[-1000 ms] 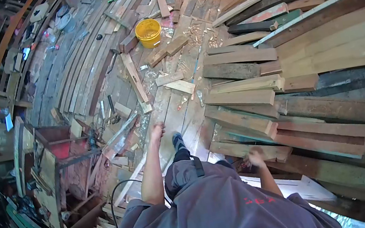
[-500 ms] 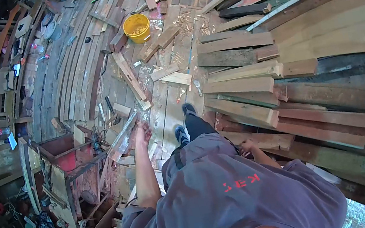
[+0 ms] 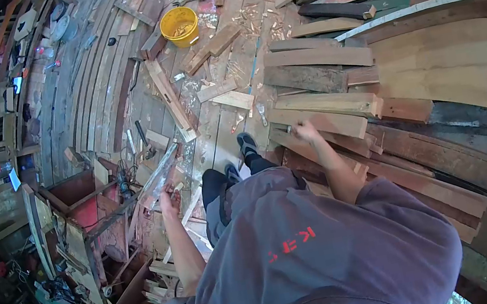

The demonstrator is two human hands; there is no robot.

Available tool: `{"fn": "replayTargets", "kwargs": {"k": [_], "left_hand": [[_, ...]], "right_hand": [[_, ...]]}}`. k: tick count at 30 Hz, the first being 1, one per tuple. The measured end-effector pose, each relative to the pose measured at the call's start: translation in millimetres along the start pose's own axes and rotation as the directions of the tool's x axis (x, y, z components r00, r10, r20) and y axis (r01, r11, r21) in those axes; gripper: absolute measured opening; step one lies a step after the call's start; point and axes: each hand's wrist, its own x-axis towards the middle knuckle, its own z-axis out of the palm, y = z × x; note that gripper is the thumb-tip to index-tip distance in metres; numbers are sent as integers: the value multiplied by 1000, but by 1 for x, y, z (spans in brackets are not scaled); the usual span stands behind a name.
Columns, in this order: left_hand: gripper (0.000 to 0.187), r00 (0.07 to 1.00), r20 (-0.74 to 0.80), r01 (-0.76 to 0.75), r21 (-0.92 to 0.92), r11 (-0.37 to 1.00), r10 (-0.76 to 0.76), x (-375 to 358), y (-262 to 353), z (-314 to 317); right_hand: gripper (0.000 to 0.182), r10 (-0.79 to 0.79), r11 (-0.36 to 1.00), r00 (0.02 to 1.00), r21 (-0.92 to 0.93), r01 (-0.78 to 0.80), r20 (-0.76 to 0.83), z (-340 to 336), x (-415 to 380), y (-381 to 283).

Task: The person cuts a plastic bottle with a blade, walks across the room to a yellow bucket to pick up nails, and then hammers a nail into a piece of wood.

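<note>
My left hand (image 3: 169, 200) hangs low on the left, fingers loosely apart, with nothing seen in it. It overlaps the end of a long pale board (image 3: 159, 172) that leans by a wooden frame. My right hand (image 3: 304, 132) reaches forward with its fingers curled in. A small dark bit shows at its fingertips, too small to name. Beneath that hand, in this view, lie the ends of stacked planks (image 3: 322, 118). My shod feet (image 3: 246, 143) stand on the plank floor between the two sides.
A yellow bucket (image 3: 180, 26) with wood chips stands ahead. Around it lie a notched timber (image 3: 170, 100), short wood blocks (image 3: 214, 49), a brush (image 3: 262, 113) and shavings. Stacked timber (image 3: 443, 136) fills the right side. An open wooden frame (image 3: 85, 232) stands at the left.
My right hand has come from beside my hip out forward over the planks. My left hand has drawn back and to the left. My feet have shifted in a step.
</note>
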Motion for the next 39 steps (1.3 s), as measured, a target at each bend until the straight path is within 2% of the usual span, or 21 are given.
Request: {"fn": "replayTargets", "kwargs": {"k": [3,7,8,10,12,14,17,18,21,24,27,30,34,39], "left_hand": [[32,999,27,-24,34,999,23,-13,3,17],[27,999,23,25,21,999,-25,-12,3,29],[29,997,51,54,9,998,-55,6,0,21],[35,997,39,67,44,997,-69,17,1,15],[40,995,41,90,78,993,-93,33,7,14],[40,995,54,74,84,994,-79,45,18,14],[40,992,81,84,90,992,-91,70,29,0],[40,991,102,80,106,991,-91,73,33,-3],[41,992,102,66,138,988,-80,73,44,-7],[40,989,91,97,176,980,-114,70,56,-8],[38,988,94,103,209,973,-124,77,64,-15],[36,985,129,87,224,971,-118,82,70,-25],[35,986,151,39,222,974,-73,79,75,-30],[35,992,95,64,222,973,-87,92,61,-46]], "right_hand": [[17,69,997,998,23,-69,12,-5,-36,-85],[18,23,999,1000,-26,-23,0,4,-4,-24],[17,98,993,995,-69,-97,14,3,-13,-21],[22,121,987,993,-101,-121,-6,5,-36,0],[18,381,924,924,48,-379,-31,15,-60,18],[19,420,903,907,87,-421,30,25,-75,43],[19,410,907,906,-55,-417,-100,42,-114,10],[18,419,908,907,40,-418,-38,44,-103,32],[20,363,921,932,159,-354,-25,54,-87,45],[21,344,937,937,81,-339,-55,59,-83,7],[25,263,956,955,172,-238,-140,70,-85,-23],[25,222,967,971,143,-208,-87,77,-76,-22],[21,257,909,964,353,-220,-62,95,-82,-27],[20,231,916,973,338,-214,-10,104,-99,-23]]}}
